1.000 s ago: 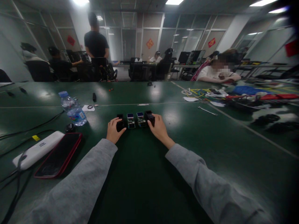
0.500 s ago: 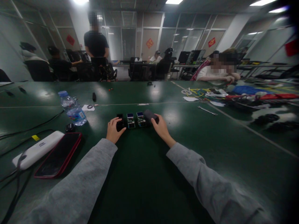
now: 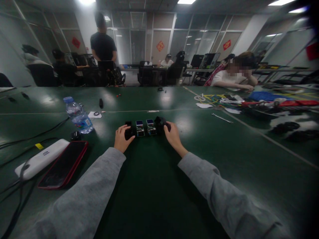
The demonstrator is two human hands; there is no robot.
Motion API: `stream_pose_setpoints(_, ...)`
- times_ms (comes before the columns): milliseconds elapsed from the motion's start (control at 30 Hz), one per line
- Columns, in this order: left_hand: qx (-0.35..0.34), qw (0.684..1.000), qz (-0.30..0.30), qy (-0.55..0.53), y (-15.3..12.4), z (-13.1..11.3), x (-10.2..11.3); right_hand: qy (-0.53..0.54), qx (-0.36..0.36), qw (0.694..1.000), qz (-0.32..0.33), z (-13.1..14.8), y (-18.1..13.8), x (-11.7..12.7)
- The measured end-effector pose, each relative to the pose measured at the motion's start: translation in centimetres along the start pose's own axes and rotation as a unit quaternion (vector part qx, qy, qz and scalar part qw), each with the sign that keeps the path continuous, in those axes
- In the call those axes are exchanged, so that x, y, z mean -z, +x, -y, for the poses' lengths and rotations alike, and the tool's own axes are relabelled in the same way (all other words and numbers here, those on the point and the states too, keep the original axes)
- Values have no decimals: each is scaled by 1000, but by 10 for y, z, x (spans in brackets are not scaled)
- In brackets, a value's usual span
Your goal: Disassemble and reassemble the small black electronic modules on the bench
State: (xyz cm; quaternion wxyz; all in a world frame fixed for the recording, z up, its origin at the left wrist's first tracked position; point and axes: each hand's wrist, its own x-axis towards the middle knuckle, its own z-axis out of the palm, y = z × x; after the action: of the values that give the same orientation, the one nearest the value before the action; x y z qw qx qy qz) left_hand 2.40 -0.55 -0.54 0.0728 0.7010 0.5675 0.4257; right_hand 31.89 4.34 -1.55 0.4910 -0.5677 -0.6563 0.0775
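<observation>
My left hand [image 3: 122,137] has its fingers and thumb curled round a small black rectangular case [image 3: 128,130] on the green table. Just right of it stand two small circuit boards side by side, the left board [image 3: 140,128] and the right board [image 3: 151,127], each with a little screen at its far end. My right hand [image 3: 171,132] grips a black housing [image 3: 160,122], tilted beside the right board. Its inner side seems to show, though it is too dark to make out. Whether the housing touches the table I cannot tell.
A water bottle [image 3: 79,116], a phone in a red case [image 3: 63,166] and a white power bank [image 3: 42,158] with cables lie to the left. A wrench [image 3: 222,118] and a pile of cables [image 3: 264,99] are at the right. Across the table sits a person [image 3: 229,76].
My right hand has turned the black housing, so a different side of it shows now. The left hand and both boards stay put. The person at the right has shifted an arm.
</observation>
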Motion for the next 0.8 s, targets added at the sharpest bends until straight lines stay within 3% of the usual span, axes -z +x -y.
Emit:
stream_pose_setpoints(200,-1,1000,-2,-4,0,-1,0,-6,-54,998,-23,-10,4,-3)
stream_pose_setpoints(567,11,1000,3,-2,0,-2,0,-14,-8,1000,7,-2,-3,0)
stream_pose_setpoints(800,0,1000,-12,-6,-1,-5,1,-9,-26,999,25,-3,-4,1)
